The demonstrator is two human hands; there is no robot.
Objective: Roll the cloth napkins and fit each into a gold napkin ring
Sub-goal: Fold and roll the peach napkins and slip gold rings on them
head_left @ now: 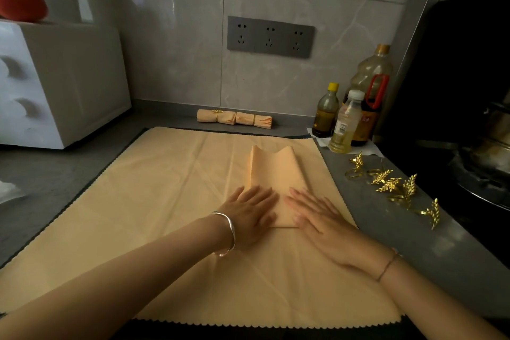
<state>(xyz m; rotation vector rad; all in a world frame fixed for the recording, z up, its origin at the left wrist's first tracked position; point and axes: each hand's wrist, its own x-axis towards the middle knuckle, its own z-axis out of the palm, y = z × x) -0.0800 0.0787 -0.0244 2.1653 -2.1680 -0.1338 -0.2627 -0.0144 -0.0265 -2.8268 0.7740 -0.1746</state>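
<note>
Both palms flat on napkin (276, 171).
The left hand (251, 208) and right hand (317, 218), fingers straight, press its near end onto a cloth (165, 201). Right of the right hand lie rings (392, 183); beyond the fingertips, rolls (234, 118).

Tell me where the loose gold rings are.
In the head view, the loose rings lie on the grey counter at the right, beside the spread cloth, nearer than the bottles.
</note>
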